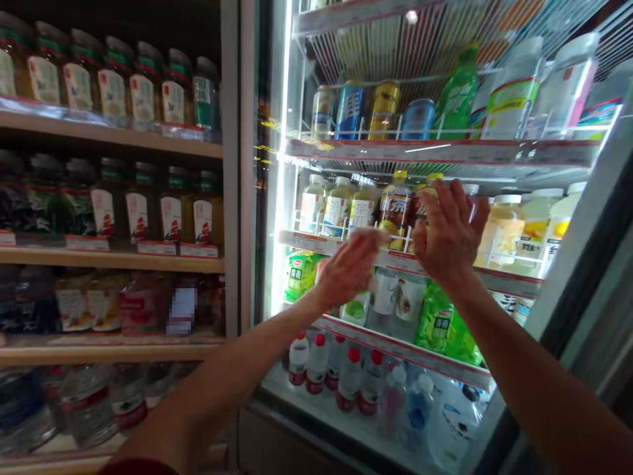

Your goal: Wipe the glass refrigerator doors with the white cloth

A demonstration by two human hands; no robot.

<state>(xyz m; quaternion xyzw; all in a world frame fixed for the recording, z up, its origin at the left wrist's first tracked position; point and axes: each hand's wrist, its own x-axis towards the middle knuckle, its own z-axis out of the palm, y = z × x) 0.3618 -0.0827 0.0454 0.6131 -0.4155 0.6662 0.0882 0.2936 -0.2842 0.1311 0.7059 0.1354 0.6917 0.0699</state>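
Note:
Both my arms reach toward a lit drinks fridge. My left hand (350, 265) is held before the middle shelf edge, its fingers stretched to the right and blurred at the tips; no object shows in it. My right hand (450, 231) is raised with fingers spread and nothing in it, in front of the bottles of the middle shelf. Just left of it stands a dark tea bottle with a yellow cap (394, 201); a similar one is partly covered by the fingers. To its right is a white-capped bottle of pale orange drink (503, 227). Contact with any bottle cannot be made out.
Cans (353, 111) and a tilted green bottle (457, 92) fill the upper fridge shelf. Green packs (435, 320) sit below my hands, with red-capped bottles (350, 379) at the bottom. Wooden shelves (113, 260) of bottles stand left; a dark door frame (583, 284) slants at right.

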